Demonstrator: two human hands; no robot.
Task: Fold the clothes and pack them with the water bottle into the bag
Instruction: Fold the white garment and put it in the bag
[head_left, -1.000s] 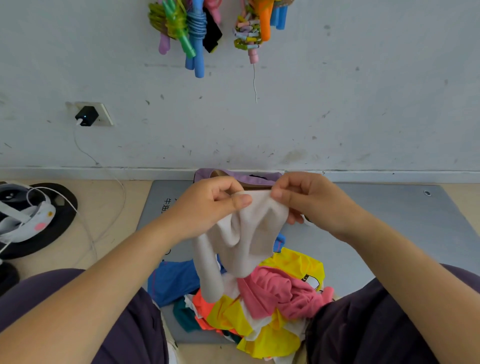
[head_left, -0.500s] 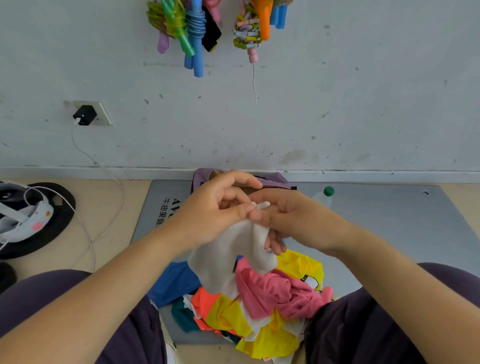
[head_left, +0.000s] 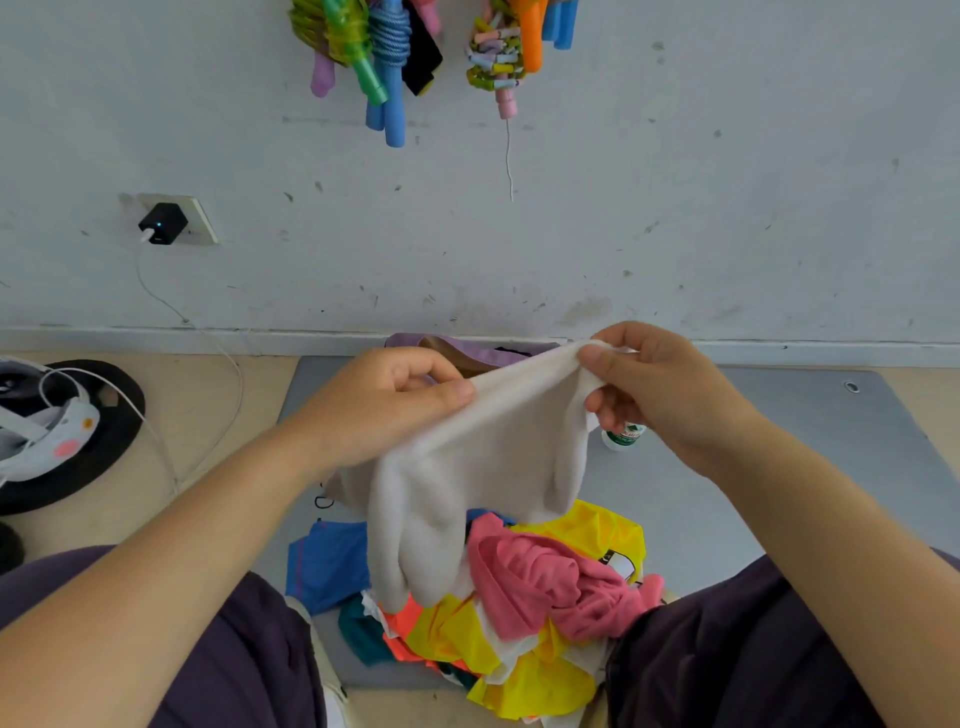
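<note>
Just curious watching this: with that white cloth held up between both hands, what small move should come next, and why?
Probably lay the white fabric garment flat on the grey mat to fold: the left hand and right hand pinch its top edge and it hangs crumpled.

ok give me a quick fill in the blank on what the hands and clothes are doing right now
1. Both hands, left hand and right hand, pinch the top edge of a ____ garment.
2. In the clothes pile below, the crumpled piece lying on the yellow cloth is ____.
3. The water bottle lies on the grey mat, partly hidden behind the ____ hand.

Missing words: white; pink; right
</note>
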